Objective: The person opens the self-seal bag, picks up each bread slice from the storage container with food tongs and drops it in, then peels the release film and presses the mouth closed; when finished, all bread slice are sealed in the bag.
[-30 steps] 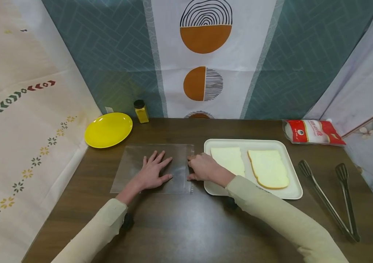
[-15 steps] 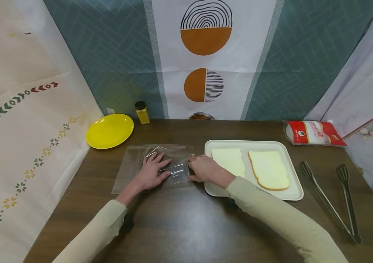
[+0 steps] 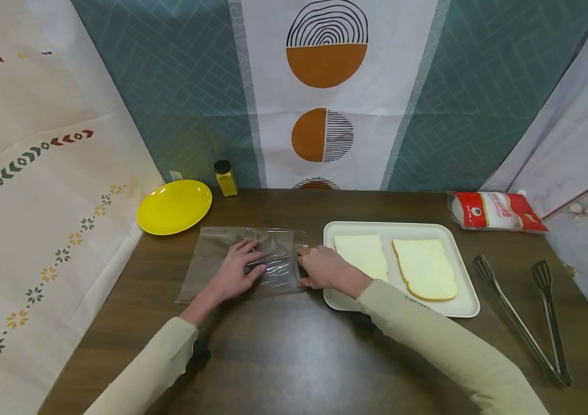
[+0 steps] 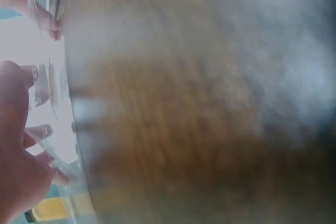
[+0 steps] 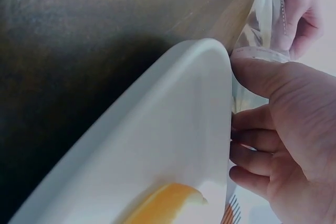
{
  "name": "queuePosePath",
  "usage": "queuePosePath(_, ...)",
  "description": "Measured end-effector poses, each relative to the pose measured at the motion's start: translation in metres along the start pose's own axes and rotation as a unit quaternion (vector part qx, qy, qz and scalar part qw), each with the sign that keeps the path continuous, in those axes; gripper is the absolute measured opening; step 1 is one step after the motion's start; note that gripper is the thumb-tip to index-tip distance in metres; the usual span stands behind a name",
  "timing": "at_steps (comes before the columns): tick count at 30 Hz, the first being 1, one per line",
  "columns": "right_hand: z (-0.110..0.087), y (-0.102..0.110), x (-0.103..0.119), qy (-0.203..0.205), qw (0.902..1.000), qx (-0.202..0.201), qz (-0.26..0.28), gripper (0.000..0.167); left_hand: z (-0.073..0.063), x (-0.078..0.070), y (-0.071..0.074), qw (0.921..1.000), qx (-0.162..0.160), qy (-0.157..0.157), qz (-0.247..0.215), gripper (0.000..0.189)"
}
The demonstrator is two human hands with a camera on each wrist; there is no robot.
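Note:
A clear plastic bag (image 3: 203, 259) lies on the dark wooden table, wrinkled between the two hands. My left hand (image 3: 235, 271) rests on top of it, fingertips on the film, thumb pointing right. At the bag's right edge, my right hand (image 3: 322, 267) pinches the film between thumb and bent fingers. In the right wrist view the bag's edge strip (image 5: 260, 53) shows beside the right thumb, close to the tray's corner. The white tray (image 3: 467, 302) stands just right of this hand, bearing two slices of bread (image 3: 425, 269); the right forearm partly covers the left slice.
Metal tongs (image 3: 514, 317) lie spread open at the right. A red and white packet (image 3: 501, 210) lies at the back right. At the back left are a yellow plate (image 3: 174, 207) and a yellow bottle with a black cap (image 3: 226, 181). Fabric hangs behind the table.
The bag was flat and has become wrinkled and raised between the hands. My left hand has drawn slightly left, its fingers less spread. The right hand keeps its place at the bag's edge.

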State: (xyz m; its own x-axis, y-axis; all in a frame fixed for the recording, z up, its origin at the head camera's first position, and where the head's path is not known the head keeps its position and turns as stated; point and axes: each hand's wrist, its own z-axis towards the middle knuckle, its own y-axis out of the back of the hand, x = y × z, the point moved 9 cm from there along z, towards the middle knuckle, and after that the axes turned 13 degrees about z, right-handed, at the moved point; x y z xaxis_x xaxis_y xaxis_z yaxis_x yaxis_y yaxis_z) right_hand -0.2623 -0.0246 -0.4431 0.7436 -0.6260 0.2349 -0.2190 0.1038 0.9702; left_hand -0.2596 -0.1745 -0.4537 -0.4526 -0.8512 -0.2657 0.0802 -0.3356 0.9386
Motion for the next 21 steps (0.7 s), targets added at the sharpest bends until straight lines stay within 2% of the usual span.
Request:
queuePosePath(4,-0.001,0.001,0.001,0.008,0.9999,-0.01,0.002,0.042,-0.002,-0.001,0.008,0.9995,-0.03,-0.007,-0.011,0.035)
queuePosePath(10,0.0,-0.001,0.0,0.005,0.9999,-0.003,0.009,0.044,-0.007,0.002,0.015,0.9979,-0.052,-0.003,-0.039,0.034)
queuePosePath(16,0.0,-0.005,0.0,0.01,0.9999,0.007,0.009,0.065,-0.009,0.004,0.02,0.9949,-0.088,-0.017,-0.046,0.034)
queuePosePath(21,-0.002,-0.006,0.001,0.019,0.9998,0.009,-0.008,0.073,-0.009,0.005,0.021,0.9946,-0.091,-0.018,-0.046,0.038)
